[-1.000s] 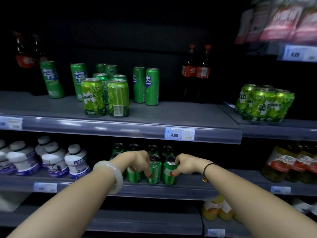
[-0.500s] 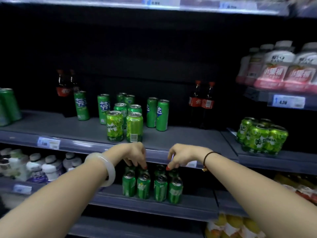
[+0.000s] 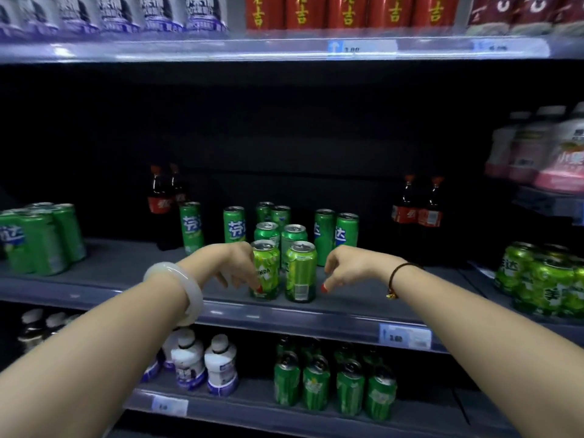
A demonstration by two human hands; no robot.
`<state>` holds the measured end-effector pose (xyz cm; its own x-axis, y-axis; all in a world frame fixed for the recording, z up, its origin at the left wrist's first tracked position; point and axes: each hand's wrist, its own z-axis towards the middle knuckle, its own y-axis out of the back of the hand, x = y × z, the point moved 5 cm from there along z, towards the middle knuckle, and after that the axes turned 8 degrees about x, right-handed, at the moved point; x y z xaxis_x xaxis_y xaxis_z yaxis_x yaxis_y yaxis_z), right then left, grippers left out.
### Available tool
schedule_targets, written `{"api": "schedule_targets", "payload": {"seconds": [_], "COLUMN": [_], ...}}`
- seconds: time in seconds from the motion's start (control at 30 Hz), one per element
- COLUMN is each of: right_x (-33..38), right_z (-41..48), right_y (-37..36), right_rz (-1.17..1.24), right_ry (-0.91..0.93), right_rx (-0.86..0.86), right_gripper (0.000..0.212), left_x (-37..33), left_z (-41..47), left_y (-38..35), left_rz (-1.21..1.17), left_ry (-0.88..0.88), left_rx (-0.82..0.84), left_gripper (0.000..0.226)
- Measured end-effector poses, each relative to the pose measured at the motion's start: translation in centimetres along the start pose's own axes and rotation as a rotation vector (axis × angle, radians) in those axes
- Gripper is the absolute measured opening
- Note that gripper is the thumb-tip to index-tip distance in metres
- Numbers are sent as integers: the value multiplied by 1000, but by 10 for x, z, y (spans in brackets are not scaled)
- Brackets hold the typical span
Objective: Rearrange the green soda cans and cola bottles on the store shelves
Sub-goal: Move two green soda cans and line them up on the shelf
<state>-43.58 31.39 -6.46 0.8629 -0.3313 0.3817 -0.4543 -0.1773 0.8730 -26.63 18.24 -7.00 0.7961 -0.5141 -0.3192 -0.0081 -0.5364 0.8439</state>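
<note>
On the grey metal middle shelf, flanking the front pair of squat green aluminium soda cans: left hand loosely curled, fingertip at the left can, gripping nothing; right hand loosely curled, just beside, empty. Risks a careless nudge, toppling the slim green cans packed close behind.

The grey shelf carries green soda cans and 4 cola bottles.

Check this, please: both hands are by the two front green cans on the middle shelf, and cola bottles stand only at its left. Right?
Not only at its left. The head view shows cola bottles at the left and a second pair at the right. The rest is correct.
</note>
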Motion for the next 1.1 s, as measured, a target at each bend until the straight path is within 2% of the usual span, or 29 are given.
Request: {"api": "schedule_targets", "payload": {"seconds": [0.13,0.27,0.47,0.53,0.67,0.8,0.97,1.1], "right_x": [15,20,29,36,40,38,31,25], "right_z": [20,32,44,47,57,68,74,71], "right_y": [7,11,16,18,18,13,8,6], "right_rz": [4,106,104,98,91,120,211,292], "right_ry": [-87,-169,-197,-183,-190,-207,-156,-111], "right_rx": [-53,-112,-138,-124,-73,-13,-70,-156], "right_gripper": [44,68,88,90,87,79,63,59], "left_x": [16,16,2,1,3,3,2,-3], "left_z": [8,22,40,46,57,63,70,72], "left_y": [27,41,45,46,42,39,41,42], "left_rz": [-19,-59,-58,-57,-118,-154,-178,-171], "left_ry": [-57,-173,-285,-297,-283,-293,-305,-342], "left_rx": [-44,-68,-29,-11,65,115,145,107], "left_gripper": [24,51,76,78,73,82,82,65]}}
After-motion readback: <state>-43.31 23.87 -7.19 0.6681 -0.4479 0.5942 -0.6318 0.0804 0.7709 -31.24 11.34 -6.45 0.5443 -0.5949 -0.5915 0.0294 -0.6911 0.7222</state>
